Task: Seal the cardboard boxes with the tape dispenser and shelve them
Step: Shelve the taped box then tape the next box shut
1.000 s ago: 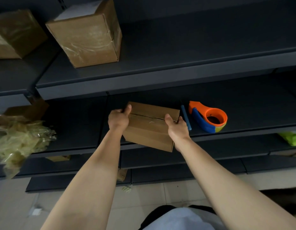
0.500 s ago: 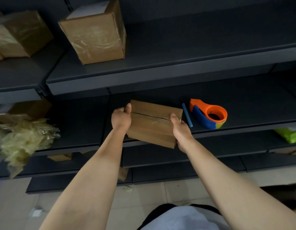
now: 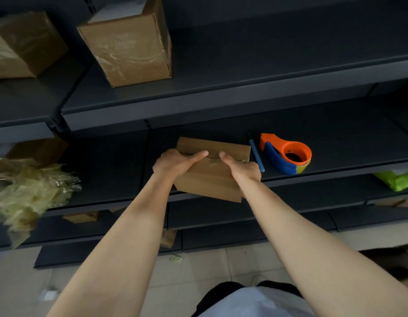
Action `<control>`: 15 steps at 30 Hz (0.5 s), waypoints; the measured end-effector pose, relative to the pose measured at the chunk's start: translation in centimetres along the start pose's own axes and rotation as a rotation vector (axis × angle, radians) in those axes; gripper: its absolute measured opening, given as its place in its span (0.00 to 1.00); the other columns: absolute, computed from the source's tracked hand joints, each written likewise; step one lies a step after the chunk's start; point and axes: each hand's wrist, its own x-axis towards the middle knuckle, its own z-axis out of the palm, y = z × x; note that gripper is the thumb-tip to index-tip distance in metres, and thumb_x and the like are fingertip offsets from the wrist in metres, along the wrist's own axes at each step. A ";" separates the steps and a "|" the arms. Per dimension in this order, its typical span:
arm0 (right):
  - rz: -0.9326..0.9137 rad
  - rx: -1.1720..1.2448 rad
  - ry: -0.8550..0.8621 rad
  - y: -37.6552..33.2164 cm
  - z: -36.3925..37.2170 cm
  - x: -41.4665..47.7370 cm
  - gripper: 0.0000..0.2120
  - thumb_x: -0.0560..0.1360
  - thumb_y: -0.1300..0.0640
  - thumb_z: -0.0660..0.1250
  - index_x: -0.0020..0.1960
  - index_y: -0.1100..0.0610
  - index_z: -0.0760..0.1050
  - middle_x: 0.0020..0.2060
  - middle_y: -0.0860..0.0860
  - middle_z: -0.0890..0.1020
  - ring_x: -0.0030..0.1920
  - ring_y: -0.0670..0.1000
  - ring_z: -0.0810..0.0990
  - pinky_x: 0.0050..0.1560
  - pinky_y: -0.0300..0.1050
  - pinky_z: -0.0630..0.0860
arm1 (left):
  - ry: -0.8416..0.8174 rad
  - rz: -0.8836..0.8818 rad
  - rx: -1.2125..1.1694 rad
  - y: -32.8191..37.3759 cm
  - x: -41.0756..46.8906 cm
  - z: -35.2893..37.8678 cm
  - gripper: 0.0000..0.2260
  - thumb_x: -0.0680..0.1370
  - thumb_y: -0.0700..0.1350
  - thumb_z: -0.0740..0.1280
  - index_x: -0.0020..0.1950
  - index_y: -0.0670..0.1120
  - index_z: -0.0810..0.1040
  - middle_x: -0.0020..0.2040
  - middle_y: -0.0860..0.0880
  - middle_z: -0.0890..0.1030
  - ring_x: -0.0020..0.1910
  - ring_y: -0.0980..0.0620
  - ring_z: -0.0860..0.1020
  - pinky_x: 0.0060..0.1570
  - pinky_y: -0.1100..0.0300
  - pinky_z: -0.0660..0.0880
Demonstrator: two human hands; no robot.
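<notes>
- Left hand (image 3: 175, 162) and right hand (image 3: 242, 168) clasp the cardboard box (image 3: 210, 181), fingers curled.
- Thumbs (image 3: 199, 154), earlier apart, nearly meet atop it.
- Tape dispenser (image 3: 287, 154): right of the grip.

Person, one. Left hand (image 3: 175, 163) and right hand (image 3: 242, 170) are showing bare, as are left forearm (image 3: 130, 236) and right forearm (image 3: 301, 236). Wearing a pale grey-white top (image 3: 251, 303); a black garment (image 3: 219, 294) is bordering it.
</notes>
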 end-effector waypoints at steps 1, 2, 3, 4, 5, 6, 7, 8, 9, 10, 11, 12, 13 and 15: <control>-0.019 -0.013 0.023 0.0 0.2 0.1 0.47 0.62 0.32 0.73 0.69 0.60 0.66 0.61 0.56 0.76 0.58 0.57 0.77 0.47 0.45 0.70 | 0.008 -0.011 0.033 0.3 0.0 0.1 0.58 0.56 0.82 0.57 0.73 0.43 0.60 0.66 0.44 0.71 0.61 0.42 0.73 0.50 0.50 0.74; -0.041 -0.012 0.036 0.1 0.2 0.3 0.46 0.62 0.32 0.73 0.69 0.60 0.66 0.61 0.56 0.76 0.58 0.57 0.77 0.47 0.45 0.70 | 0.031 -0.006 0.034 0.5 0.0 0.3 0.58 0.57 0.81 0.58 0.74 0.42 0.57 0.69 0.42 0.69 0.64 0.40 0.71 0.54 0.48 0.74; -0.063 -0.003 0.035 0.3 0.2 0.4 0.44 0.64 0.33 0.72 0.68 0.60 0.67 0.60 0.56 0.77 0.56 0.57 0.77 0.46 0.45 0.70 | 0.069 0.018 0.016 0.7 0.0 0.5 0.55 0.60 0.80 0.58 0.74 0.42 0.58 0.69 0.41 0.69 0.64 0.40 0.72 0.53 0.48 0.74; -0.085 0.004 0.024 0.4 0.1 0.5 0.41 0.65 0.34 0.71 0.67 0.60 0.68 0.59 0.55 0.77 0.53 0.55 0.77 0.45 0.44 0.70 | 0.111 0.049 -0.009 0.6 0.0 0.6 0.50 0.64 0.77 0.59 0.72 0.41 0.61 0.67 0.41 0.71 0.62 0.41 0.73 0.51 0.51 0.74; -0.107 0.009 0.007 0.7 0.0 0.6 0.38 0.67 0.34 0.70 0.66 0.59 0.69 0.58 0.55 0.78 0.50 0.54 0.77 0.45 0.44 0.69 | 0.142 0.077 -0.040 0.3 0.0 0.7 0.45 0.67 0.75 0.59 0.70 0.42 0.65 0.65 0.42 0.73 0.60 0.42 0.74 0.48 0.53 0.74; -0.124 0.010 -0.010 0.9 -0.3 0.8 0.36 0.68 0.35 0.69 0.66 0.59 0.70 0.58 0.54 0.78 0.49 0.53 0.75 0.45 0.44 0.69 | 0.157 0.096 -0.086 0.0 0.2 0.6 0.39 0.70 0.72 0.58 0.68 0.42 0.68 0.62 0.43 0.75 0.59 0.43 0.75 0.45 0.55 0.73; -0.131 0.007 -0.028 1.1 -0.6 0.9 0.35 0.70 0.35 0.68 0.67 0.58 0.69 0.58 0.54 0.77 0.49 0.53 0.75 0.46 0.45 0.69 | 0.165 0.100 -0.140 -0.4 0.3 0.5 0.34 0.73 0.70 0.58 0.64 0.43 0.71 0.58 0.44 0.77 0.56 0.44 0.77 0.41 0.57 0.71; -0.130 -0.001 -0.042 1.2 -0.8 0.9 0.35 0.71 0.35 0.66 0.68 0.58 0.68 0.59 0.54 0.76 0.51 0.53 0.75 0.47 0.45 0.69 | 0.174 0.095 -0.180 -0.7 0.4 0.3 0.29 0.75 0.68 0.56 0.60 0.44 0.73 0.54 0.45 0.78 0.51 0.46 0.77 0.37 0.58 0.69; -0.127 -0.008 -0.048 1.3 -1.0 0.9 0.36 0.71 0.35 0.65 0.69 0.59 0.67 0.60 0.55 0.76 0.52 0.54 0.75 0.47 0.46 0.68 | 0.190 0.079 -0.183 -0.8 0.4 0.2 0.27 0.77 0.66 0.55 0.58 0.44 0.73 0.53 0.45 0.78 0.45 0.49 0.76 0.34 0.58 0.67; -0.133 -0.016 -0.040 1.3 -0.9 0.7 0.37 0.71 0.34 0.65 0.69 0.59 0.66 0.61 0.55 0.75 0.53 0.55 0.75 0.47 0.45 0.68 | 0.201 0.052 -0.147 -0.5 0.3 0.2 0.27 0.78 0.65 0.53 0.58 0.43 0.73 0.54 0.43 0.78 0.43 0.50 0.75 0.33 0.58 0.67; -0.152 -0.035 -0.015 1.1 -0.7 0.5 0.39 0.70 0.34 0.66 0.69 0.59 0.66 0.61 0.55 0.75 0.52 0.55 0.75 0.46 0.45 0.69 | 0.202 0.020 -0.071 0.2 0.0 0.3 0.30 0.77 0.66 0.51 0.61 0.42 0.72 0.57 0.42 0.77 0.45 0.48 0.75 0.36 0.56 0.70; -0.178 -0.070 0.016 0.9 -0.4 0.2 0.41 0.68 0.33 0.68 0.69 0.60 0.65 0.61 0.56 0.75 0.53 0.55 0.76 0.45 0.44 0.69 | 0.191 -0.003 0.030 1.0 -0.3 0.6 0.36 0.76 0.69 0.49 0.66 0.40 0.68 0.62 0.40 0.74 0.53 0.45 0.75 0.44 0.52 0.73; -0.206 -0.117 0.044 0.7 -0.1 -0.1 0.45 0.66 0.32 0.70 0.70 0.61 0.62 0.62 0.57 0.75 0.56 0.56 0.76 0.45 0.44 0.70 | 0.176 -0.017 0.126 1.8 -0.8 1.1 0.44 0.72 0.73 0.48 0.72 0.38 0.61 0.68 0.38 0.69 0.62 0.41 0.71 0.55 0.46 0.71; -0.241 -0.196 0.072 0.3 0.3 -0.5 0.49 0.65 0.32 0.71 0.71 0.62 0.58 0.63 0.59 0.74 0.60 0.58 0.76 0.43 0.44 0.69 | 0.157 -0.011 0.241 2.9 -1.8 1.9 0.56 0.65 0.80 0.47 0.76 0.37 0.49 0.73 0.37 0.60 0.70 0.37 0.61 0.65 0.41 0.60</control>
